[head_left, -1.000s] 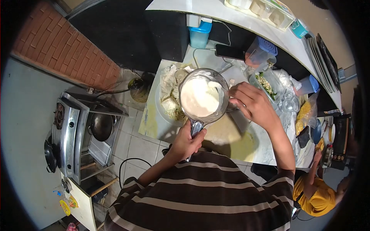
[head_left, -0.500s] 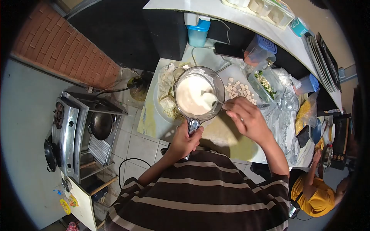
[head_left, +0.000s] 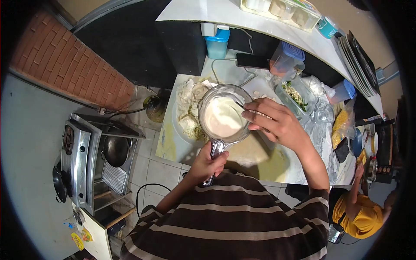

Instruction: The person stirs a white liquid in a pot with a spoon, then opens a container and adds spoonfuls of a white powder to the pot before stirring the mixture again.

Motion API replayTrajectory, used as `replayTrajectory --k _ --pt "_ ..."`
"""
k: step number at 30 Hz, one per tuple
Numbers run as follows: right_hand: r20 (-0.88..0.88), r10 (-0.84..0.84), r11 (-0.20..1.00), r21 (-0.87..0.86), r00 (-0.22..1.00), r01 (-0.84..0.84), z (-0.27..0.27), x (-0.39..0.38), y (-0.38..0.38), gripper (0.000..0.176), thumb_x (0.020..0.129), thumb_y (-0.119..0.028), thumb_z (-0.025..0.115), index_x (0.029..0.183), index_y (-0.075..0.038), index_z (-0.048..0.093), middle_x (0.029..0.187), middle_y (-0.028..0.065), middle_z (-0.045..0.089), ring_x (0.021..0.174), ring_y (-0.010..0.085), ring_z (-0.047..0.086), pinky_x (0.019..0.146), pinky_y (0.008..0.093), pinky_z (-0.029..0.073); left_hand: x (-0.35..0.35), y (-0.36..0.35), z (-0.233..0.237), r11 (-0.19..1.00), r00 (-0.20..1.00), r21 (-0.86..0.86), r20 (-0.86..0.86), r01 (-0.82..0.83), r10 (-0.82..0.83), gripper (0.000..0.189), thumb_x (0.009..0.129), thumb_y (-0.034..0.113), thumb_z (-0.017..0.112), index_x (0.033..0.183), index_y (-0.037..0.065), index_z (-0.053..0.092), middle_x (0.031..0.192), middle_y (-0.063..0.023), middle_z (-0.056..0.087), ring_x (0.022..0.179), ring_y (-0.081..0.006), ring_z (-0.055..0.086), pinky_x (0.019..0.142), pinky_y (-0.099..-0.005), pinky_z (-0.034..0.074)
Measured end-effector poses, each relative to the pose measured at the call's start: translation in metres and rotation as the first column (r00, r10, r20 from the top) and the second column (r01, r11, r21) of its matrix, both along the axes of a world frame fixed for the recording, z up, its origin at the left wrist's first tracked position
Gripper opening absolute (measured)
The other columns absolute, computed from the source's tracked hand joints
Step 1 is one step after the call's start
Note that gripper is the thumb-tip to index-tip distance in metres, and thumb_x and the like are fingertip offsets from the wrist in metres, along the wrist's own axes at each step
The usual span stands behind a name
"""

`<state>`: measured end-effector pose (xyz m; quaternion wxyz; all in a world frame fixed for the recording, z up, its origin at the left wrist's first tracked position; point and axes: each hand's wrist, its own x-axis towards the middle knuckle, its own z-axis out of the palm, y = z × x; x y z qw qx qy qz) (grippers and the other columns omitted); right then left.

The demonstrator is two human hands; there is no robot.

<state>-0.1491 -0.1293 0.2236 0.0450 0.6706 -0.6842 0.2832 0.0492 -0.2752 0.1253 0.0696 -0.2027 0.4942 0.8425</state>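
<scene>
1. Saucepan [head_left: 223, 89] – above the counter [head_left: 281, 167], holding creamy white mixture [head_left: 221, 119]; left hand [head_left: 209, 163] is closed around its handle.
2. Right hand [head_left: 277, 123] pinches a thin utensil [head_left: 239, 105] over the saucepan, fingers nearly closed.
3. Plate [head_left: 174, 123], left – white chunks [head_left: 188, 123].
4. Clear container [head_left: 308, 90], right: green and pale pieces [head_left: 294, 96].
5. Plastic bag [head_left: 349, 119]: yellow contents [head_left: 340, 125].

In my view the light is bright on the counter [head_left: 277, 167], and a soft dark shadow falls on its front part. The pale mixture [head_left: 223, 116] looks almost washed out. The round edges bend strongly and become black.
</scene>
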Motion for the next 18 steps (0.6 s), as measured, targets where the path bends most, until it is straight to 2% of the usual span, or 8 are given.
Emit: replayTrajectory --k 4,6,7,11,15,18 --pt "-0.034 0.071 0.997 0.007 0.997 -0.071 0.003 -0.015 -0.008 0.03 0.075 -0.007 0.073 0.103 0.0 0.067 0.103 0.0125 0.066 0.093 0.031 0.065 0.077 0.0398 0.054 0.002 -0.005 0.001 0.996 0.996 0.019 0.01 0.09 -0.09 0.025 0.095 0.004 0.056 0.115 0.005 0.041 0.07 0.0011 0.046 0.048 -0.0047 0.041 0.042 -0.0228 0.036" --pt "-0.071 0.153 0.988 0.038 0.986 -0.15 0.002 -0.031 -0.012 0.019 0.081 -0.01 0.067 0.098 -0.003 0.065 0.095 0.0108 0.065 0.087 0.028 0.064 0.074 0.0366 0.054 0.003 -0.009 0.004 0.991 0.991 0.032 0.008 0.134 -0.134 0.026 0.094 0.003 0.056 0.116 0.004 0.042 0.071 0.0008 0.046 0.048 -0.0049 0.041 0.042 -0.0227 0.037" --pt "-0.028 0.151 0.986 0.073 0.988 -0.149 0.009 -0.034 -0.012 0.016 0.085 -0.011 0.064 0.097 0.0 0.064 0.092 0.0135 0.065 0.087 0.0317 0.064 0.075 0.0387 0.053 0.002 -0.011 0.008 0.988 0.987 0.004 0.015 0.157 -0.157 0.026 0.094 0.004 0.056 0.117 0.003 0.042 0.071 0.0007 0.047 0.048 -0.005 0.042 0.042 -0.0224 0.037" --pt "0.078 0.131 0.984 0.112 0.988 -0.139 0.022 -0.046 -0.007 0.015 0.09 -0.011 0.061 0.092 0.003 0.063 0.089 0.0171 0.064 0.084 0.0375 0.061 0.076 0.044 0.051 0.002 -0.016 0.01 0.982 0.983 -0.042 -0.01 0.184 -0.185 0.028 0.094 0.004 0.056 0.118 0.001 0.043 0.072 0.0003 0.049 0.048 -0.005 0.044 0.042 -0.0216 0.038" --pt "0.123 0.052 0.982 0.176 0.991 -0.073 0.019 -0.042 0.006 0.014 0.089 -0.01 0.061 0.09 0.004 0.063 0.087 0.0171 0.063 0.083 0.0374 0.061 0.076 0.0437 0.051 0.002 -0.018 0.012 0.984 0.986 -0.064 -0.001 0.168 -0.169 0.027 0.094 0.005 0.057 0.117 0.001 0.044 0.072 0.0001 0.05 0.049 -0.0051 0.045 0.042 -0.0215 0.038" --pt "0.157 0.029 0.99 0.133 0.987 -0.05 0.006 -0.027 0.013 0.011 0.087 -0.008 0.062 0.09 0.003 0.062 0.086 0.0168 0.062 0.083 0.0372 0.061 0.075 0.0431 0.051 0.002 -0.017 0.016 0.985 0.991 -0.109 0.019 0.136 -0.134 0.025 0.094 0.005 0.057 0.115 0.001 0.044 0.071 -0.0002 0.05 0.047 -0.0055 0.045 0.041 -0.022 0.037"
